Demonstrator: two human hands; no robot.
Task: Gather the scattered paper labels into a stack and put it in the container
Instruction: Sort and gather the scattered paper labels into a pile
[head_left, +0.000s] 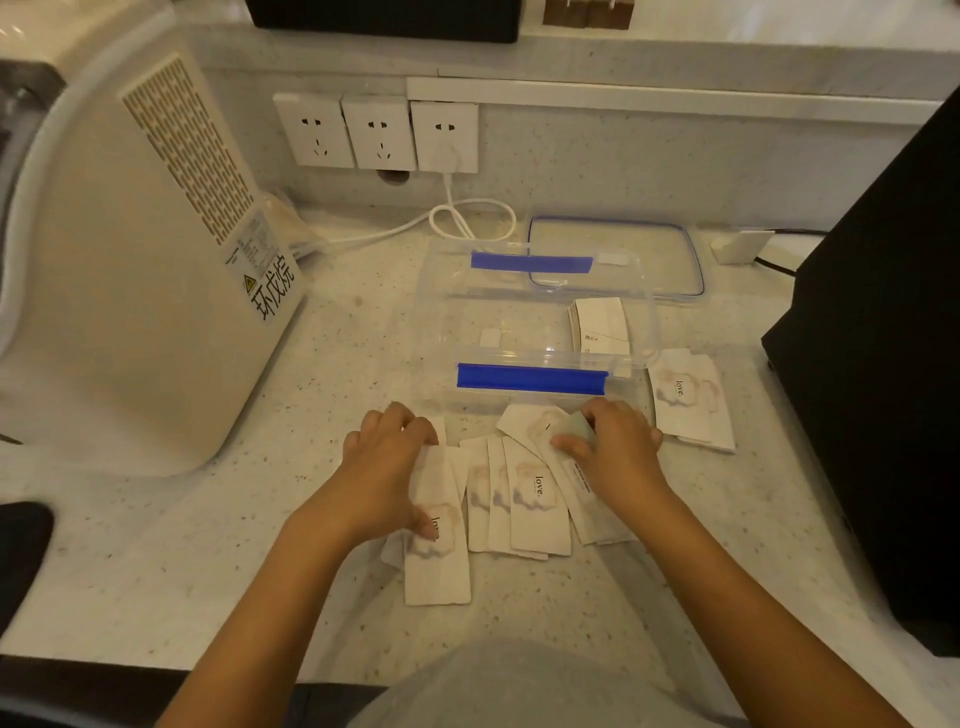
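Speckled counter (208, 545): both hands, left (387, 467) and right (615, 444), grip cream "love" labels (535, 499); clear container (540, 332) holds a few.

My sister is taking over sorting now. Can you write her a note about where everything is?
Left hand: pressing on a label at the left of the spread.
Right hand: fingers pinching a label by the container's near wall.
Clear container: open, its lid behind it; one small stack already inside.
Left to do: gather the fanned labels between the hands and the few labels to the right, stack them, put them in.
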